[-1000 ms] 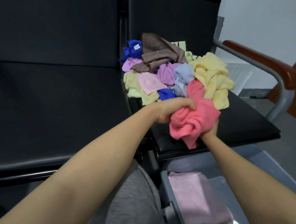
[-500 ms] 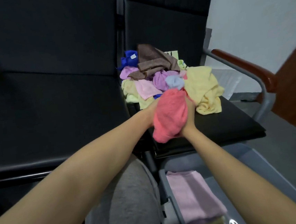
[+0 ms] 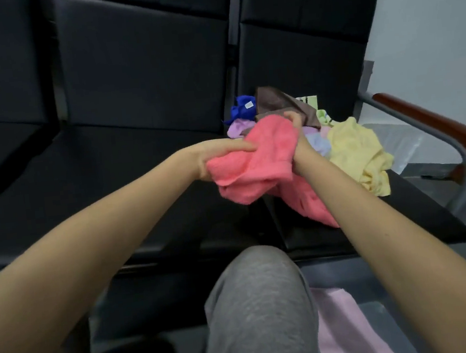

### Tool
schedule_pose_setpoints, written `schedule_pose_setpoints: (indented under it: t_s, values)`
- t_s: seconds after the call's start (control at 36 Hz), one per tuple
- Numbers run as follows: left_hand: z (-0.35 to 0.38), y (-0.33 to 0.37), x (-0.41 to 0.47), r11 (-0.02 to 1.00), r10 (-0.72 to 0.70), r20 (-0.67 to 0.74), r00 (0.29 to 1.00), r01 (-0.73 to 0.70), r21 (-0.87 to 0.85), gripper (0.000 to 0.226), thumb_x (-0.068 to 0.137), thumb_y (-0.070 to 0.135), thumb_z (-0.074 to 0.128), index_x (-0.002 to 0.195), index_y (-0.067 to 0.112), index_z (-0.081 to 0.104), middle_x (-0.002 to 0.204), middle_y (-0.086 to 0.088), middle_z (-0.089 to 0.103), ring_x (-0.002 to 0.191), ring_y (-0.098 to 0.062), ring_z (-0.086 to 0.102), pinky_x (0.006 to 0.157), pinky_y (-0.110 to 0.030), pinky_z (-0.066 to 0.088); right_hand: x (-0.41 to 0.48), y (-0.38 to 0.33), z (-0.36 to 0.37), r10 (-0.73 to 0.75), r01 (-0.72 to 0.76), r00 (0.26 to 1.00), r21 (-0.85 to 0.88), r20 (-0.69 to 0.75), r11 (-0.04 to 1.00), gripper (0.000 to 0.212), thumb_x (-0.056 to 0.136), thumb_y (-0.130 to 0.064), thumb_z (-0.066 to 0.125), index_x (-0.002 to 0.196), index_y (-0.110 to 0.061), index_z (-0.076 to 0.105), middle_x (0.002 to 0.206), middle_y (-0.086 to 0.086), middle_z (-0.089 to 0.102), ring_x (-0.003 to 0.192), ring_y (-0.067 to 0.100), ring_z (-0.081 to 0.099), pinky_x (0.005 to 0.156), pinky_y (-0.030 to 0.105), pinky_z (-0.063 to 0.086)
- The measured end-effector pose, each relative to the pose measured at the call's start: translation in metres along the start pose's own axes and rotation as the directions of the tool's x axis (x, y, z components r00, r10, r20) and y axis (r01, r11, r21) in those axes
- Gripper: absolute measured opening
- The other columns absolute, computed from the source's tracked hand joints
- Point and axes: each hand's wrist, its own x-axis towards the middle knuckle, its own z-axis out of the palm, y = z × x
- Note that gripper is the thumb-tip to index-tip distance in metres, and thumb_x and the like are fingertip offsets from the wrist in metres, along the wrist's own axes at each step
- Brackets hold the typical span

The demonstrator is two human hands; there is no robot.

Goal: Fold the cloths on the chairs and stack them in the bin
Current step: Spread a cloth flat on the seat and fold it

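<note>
Outstretched left hand (image 3: 215, 157) grips, raised right hand (image 3: 295, 123) pinches coral cloth (image 3: 264, 159); fingers curled.

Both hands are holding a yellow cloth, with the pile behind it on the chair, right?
Not quite: in the head view the left hand and right hand hold a pink cloth. The yellow cloth lies in the pile behind it.

A crumpled coral-pink cloth (image 3: 255, 157) hangs lifted before the many-coloured cloth pile (image 3: 357, 147) on the right chair (image 3: 400, 211); a folded pale-pink cloth (image 3: 345, 325) lies in the near-right bin (image 3: 381, 305).
</note>
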Motion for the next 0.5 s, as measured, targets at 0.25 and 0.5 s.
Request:
schedule_pose_setpoints:
  t_s: [0.25,0.5]
  values:
    - [-0.081,0.013,-0.023,0.993,0.076,-0.352,0.933,-0.102,-0.056,0.005,0.093,0.017,0.053,0.092,0.013,0.057,0.085,-0.008,0.062,0.077,-0.021,0.059,0.076,-0.035,0.049,0.002,-0.015,0.082,0.233,-0.236,0.95,-0.009,0.208,0.972,0.022,0.1,-0.007,0.037,0.1,-0.01,0.058,0.087,0.007,0.064,0.074,0.018,0.061,0.057,0.032,0.054]
    - [-0.118,0.089,-0.053,0.669,0.673,-0.576,0.463,-0.714,0.208,0.032,0.092,-0.003,0.054,0.115,0.014,0.042,0.104,-0.005,0.058,0.089,-0.016,0.063,0.071,-0.03,0.056,0.034,-0.089,0.158,-0.183,0.171,0.982,0.2,0.04,0.965,0.026,0.094,-0.002,0.043,0.113,-0.012,0.058,0.089,0.003,0.062,0.079,0.019,0.06,0.064,0.028,0.053]
